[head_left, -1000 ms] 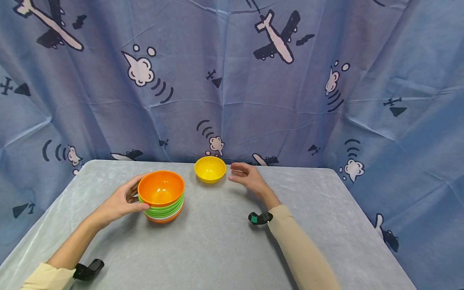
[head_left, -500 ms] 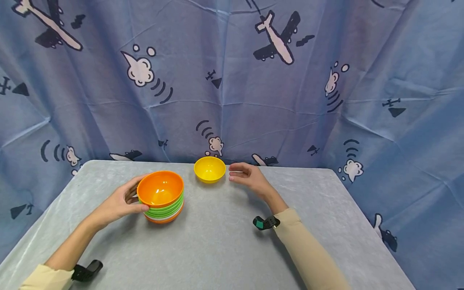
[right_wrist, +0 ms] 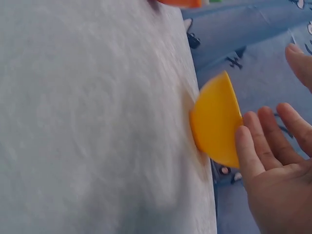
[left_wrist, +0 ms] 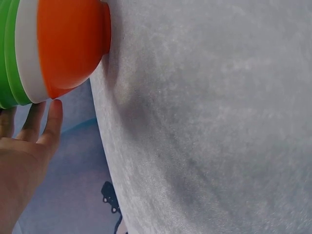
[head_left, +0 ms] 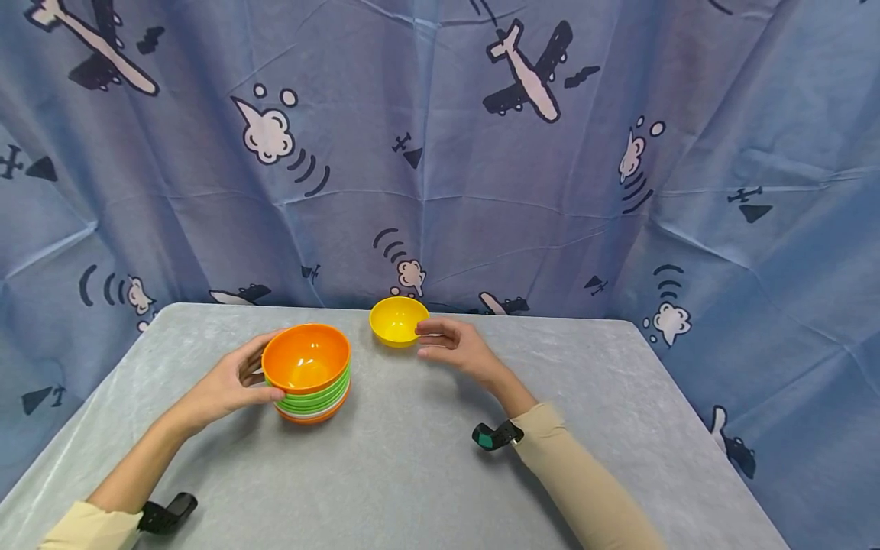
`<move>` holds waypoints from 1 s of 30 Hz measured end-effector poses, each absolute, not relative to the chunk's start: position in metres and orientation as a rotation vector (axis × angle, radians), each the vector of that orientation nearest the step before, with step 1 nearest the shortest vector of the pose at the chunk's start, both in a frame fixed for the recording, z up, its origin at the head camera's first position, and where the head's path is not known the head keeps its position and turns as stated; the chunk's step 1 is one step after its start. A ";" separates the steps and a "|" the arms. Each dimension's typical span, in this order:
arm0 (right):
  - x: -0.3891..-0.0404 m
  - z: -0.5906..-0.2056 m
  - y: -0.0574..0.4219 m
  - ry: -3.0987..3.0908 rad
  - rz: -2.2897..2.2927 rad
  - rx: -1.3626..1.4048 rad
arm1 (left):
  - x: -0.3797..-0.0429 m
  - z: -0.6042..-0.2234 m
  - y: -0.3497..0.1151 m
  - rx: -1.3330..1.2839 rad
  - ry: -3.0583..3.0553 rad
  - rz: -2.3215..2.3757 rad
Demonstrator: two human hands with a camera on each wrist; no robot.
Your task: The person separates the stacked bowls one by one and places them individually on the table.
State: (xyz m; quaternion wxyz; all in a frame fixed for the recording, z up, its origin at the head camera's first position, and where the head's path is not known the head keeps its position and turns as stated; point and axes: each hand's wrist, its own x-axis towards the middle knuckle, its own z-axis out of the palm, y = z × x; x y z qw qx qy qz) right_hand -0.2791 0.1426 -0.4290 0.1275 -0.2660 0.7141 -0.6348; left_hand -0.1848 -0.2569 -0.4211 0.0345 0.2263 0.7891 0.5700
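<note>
Nested bowls form a stack [head_left: 312, 399] on the left half of the table: orange on top, green ones beneath, then white and orange at the base. My left hand [head_left: 223, 386] grips its left side, thumb at the front and fingers behind. In the left wrist view, fingertips meet the stack [left_wrist: 73, 44] near the white and lower orange bowls. A single yellow bowl [head_left: 395, 325] stands upright by the table's far edge. My right hand [head_left: 462, 350] is at its right side, fingers extended and overlapping the rim. In the right wrist view, the fingertips are right at the yellow bowl [right_wrist: 217, 122].
The grey table [head_left: 385, 473] runs back to a blue curtain [head_left: 357, 137] printed with planes and clouds, hanging just behind its far edge. The yellow bowl is to the right of the stack and farther back. A dark band with a small device [head_left: 496, 435] is on each wrist.
My right hand has shifted left and slightly nearer, from beside the yellow bowl to overlapping its right rim. My left hand and the stack have stayed in place.
</note>
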 end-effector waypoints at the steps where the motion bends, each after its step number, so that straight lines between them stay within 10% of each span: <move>1: -0.277 -0.429 0.140 2.071 -1.848 -0.787 | -0.185 -0.421 -0.257 0.697 2.423 1.754; 30: -0.248 -0.410 0.055 1.869 -1.793 -1.077 | -0.182 -0.417 -0.253 0.725 2.407 1.762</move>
